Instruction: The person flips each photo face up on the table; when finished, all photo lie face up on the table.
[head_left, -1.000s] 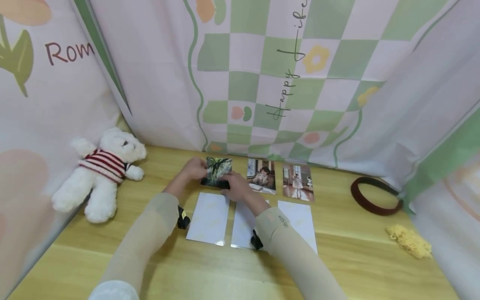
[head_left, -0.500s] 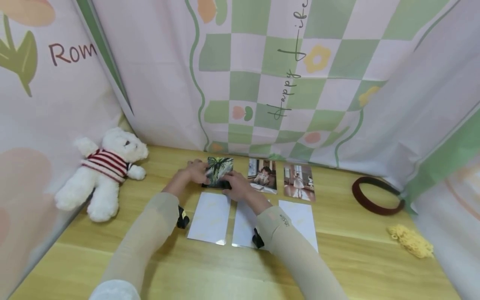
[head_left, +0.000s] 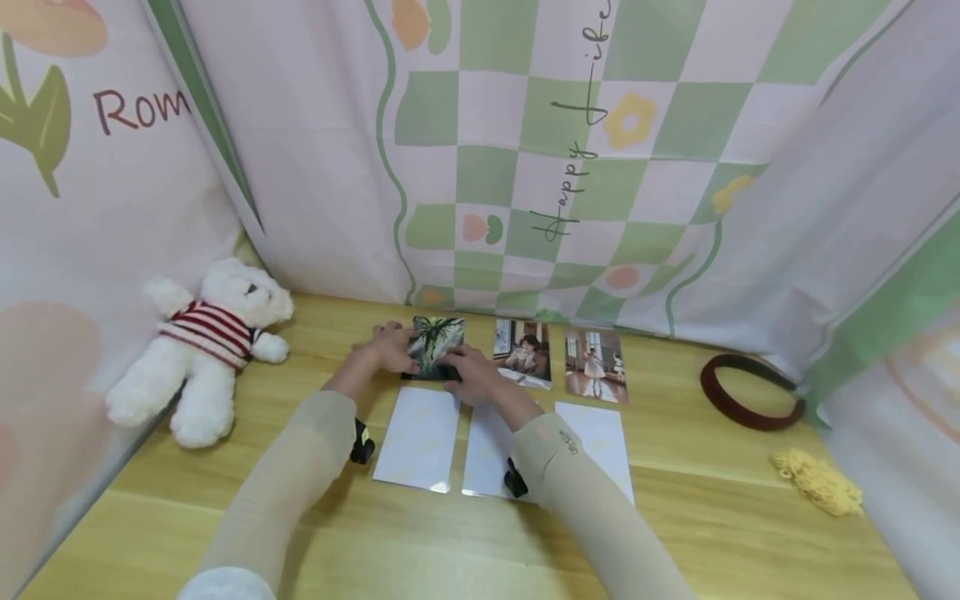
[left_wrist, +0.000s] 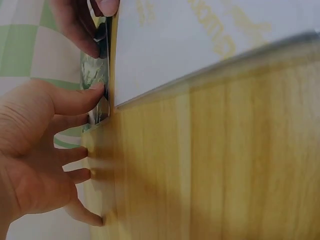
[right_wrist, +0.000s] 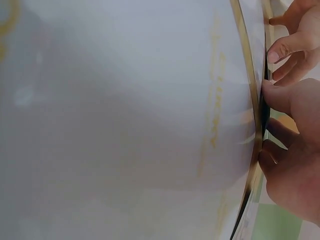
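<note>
Plant photo point(head_left: 437, 340), long axis toward curtain point(head_left: 555, 167) — hands point(head_left: 386, 348) point(head_left: 477, 375) touching

dk grn, blk + pale grey on plant photo point(head_left: 437, 340); brown, beige + wht on seated-figure photo point(head_left: 528, 360); reddish-brown w/ wht on white-dress photo point(head_left: 595, 364). glossy wht w/ faint yel lettering on laminating-style sheets point(head_left: 417, 437). yellowish-tan w/ streaky wood grain on tabletop point(head_left: 390, 542). wht fur on teddy bear point(head_left: 201, 412), red-and-wht horiz. stripes on its sweater point(head_left: 210, 333). dk reddish-brown on headband point(head_left: 761, 422), solid yel on yarn bundle point(head_left: 819, 482). lt beige on sleeves point(head_left: 281, 462). pale pinkish-wht w/ grn checks, yel + orange flowers, dk script on curtain point(head_left: 555, 112).
</note>
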